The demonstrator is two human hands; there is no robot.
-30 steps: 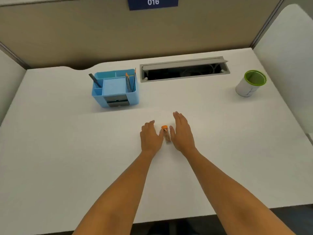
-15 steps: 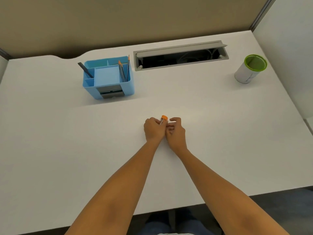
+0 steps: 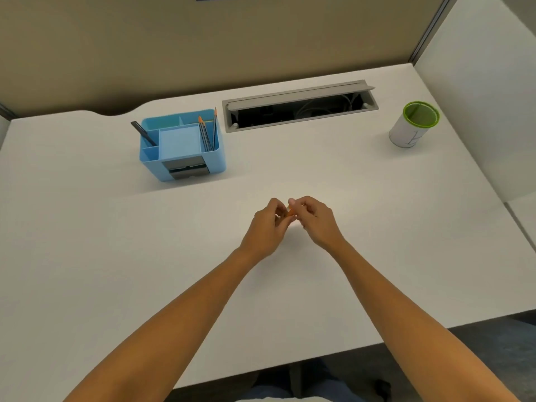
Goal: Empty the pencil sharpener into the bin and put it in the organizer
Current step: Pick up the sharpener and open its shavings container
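The pencil sharpener [image 3: 290, 211] is small, with an orange cap, and only a sliver of it shows between my fingers above the middle of the white desk [image 3: 116, 256]. My left hand [image 3: 268, 227] and my right hand [image 3: 314, 220] both pinch it, fingertips meeting over it. The blue organizer [image 3: 182, 146] stands at the back left, holding several pencils and a dark pen. The bin [image 3: 414, 124], a white cup with a green rim, stands at the back right, empty as far as I can see.
An open grey cable tray [image 3: 298, 105] is set into the desk behind my hands. Beige and white partition walls close the desk at the back and right. The desk's front edge lies near my elbows.
My hands went from lying flat beside the sharpener to closing on it and lifting it off the desk. The camera tilted slightly.
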